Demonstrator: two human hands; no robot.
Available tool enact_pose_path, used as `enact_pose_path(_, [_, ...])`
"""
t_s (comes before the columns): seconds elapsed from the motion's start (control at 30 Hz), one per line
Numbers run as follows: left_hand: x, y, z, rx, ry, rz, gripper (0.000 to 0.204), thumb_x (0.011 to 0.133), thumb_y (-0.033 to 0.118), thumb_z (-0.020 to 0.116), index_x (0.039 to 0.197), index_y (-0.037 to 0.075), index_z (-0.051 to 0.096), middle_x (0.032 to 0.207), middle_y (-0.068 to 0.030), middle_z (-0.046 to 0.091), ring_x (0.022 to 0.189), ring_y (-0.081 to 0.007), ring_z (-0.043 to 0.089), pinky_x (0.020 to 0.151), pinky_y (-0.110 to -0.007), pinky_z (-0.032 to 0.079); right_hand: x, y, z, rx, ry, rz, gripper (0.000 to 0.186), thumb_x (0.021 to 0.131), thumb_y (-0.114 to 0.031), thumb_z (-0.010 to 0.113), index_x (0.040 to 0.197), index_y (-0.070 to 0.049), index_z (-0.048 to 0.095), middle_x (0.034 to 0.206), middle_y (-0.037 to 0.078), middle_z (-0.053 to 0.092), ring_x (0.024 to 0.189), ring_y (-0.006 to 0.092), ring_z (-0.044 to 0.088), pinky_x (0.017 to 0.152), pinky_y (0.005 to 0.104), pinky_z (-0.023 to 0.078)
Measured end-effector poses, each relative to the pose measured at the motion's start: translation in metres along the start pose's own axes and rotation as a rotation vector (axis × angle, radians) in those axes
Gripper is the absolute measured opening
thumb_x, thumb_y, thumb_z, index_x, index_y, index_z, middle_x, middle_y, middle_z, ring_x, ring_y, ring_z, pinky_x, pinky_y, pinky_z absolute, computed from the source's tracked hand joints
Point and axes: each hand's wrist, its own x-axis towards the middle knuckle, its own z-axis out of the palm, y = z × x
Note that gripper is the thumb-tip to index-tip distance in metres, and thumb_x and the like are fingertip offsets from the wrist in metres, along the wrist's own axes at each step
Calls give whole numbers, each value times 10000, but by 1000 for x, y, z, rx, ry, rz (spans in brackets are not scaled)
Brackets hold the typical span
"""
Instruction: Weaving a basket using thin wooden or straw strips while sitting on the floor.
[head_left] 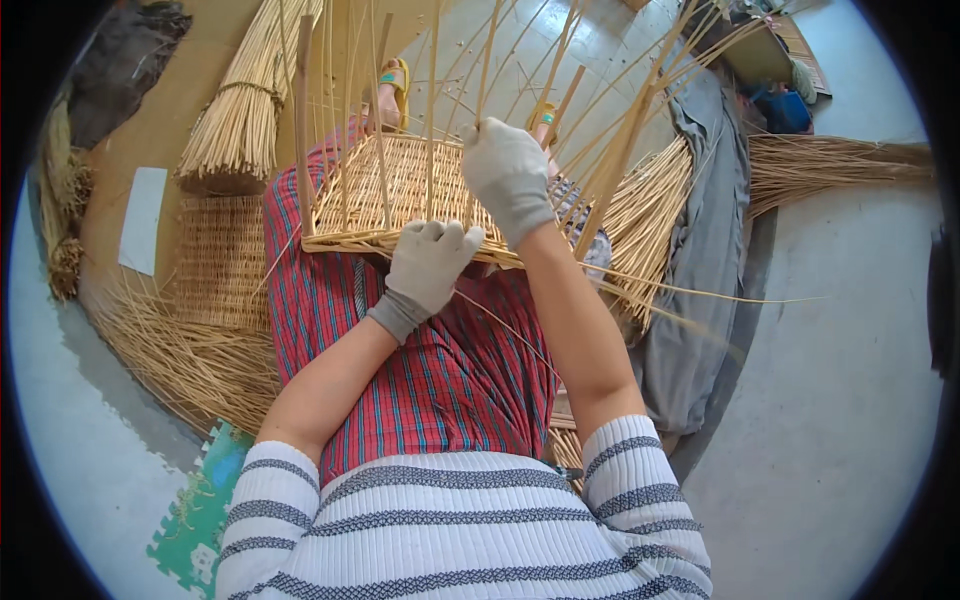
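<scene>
A woven wicker basket base lies across my lap, with thin upright wicker rods and thicker wooden corner posts rising from its edges. My left hand, in a pale work glove with a grey cuff, has its fingers curled over the near braided edge, nearest to my body. My right hand, gloved the same way, is raised above that edge, its fingers closed on a thin upright wicker rod. A loose rod sticks out from the near right corner. The fingertips of my left hand are partly hidden by the weave.
Bundles of rods stand at the far left and right. More loose rods and a woven panel lie at my left. Grey cloth hangs at my right. A green foam mat lies at the lower left.
</scene>
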Motion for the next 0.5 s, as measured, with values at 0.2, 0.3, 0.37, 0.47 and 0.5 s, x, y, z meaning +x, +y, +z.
enact_pose_path(0.2, [-2,-6,1,-68,1,24,422,799,130,657,1217,156,613,974,-35,565,950,-225,607,903,-414,458,9,-20,14,184,191,210,201,939,-251,619,966,-63,685,794,229,714,806,410,723,700,506,568])
enact_pose_path(0.3, [-1,-9,-13,-146,20,-1,403,809,131,660,1211,151,627,919,-26,598,869,-246,639,849,-404,495,-43,-13,-12,637,159,80,287,963,-289,646,990,-4,679,733,217,686,710,388,683,697,444,550])
enact_pose_path(0.37, [-4,-14,-7,-165,76,-8,401,807,128,663,1205,154,630,903,-35,608,847,-254,645,828,-410,507,-98,1,-33,516,87,58,258,973,-261,639,1024,-15,701,684,151,669,573,293,647,598,381,534])
enact_pose_path(0.47, [-2,-11,2,-263,191,-36,456,802,105,662,1252,172,633,878,-50,643,821,-274,668,795,-418,530,-156,27,-36,935,-531,480,306,982,-195,647,1214,5,652,757,65,702,604,110,648,541,309,529])
enact_pose_path(0.5, [-5,-10,2,-245,169,-43,506,815,117,666,1314,175,610,923,-49,645,864,-262,672,833,-415,527,-155,33,-24,958,-189,497,327,967,-146,662,1259,-3,627,858,98,715,650,125,666,576,295,536])
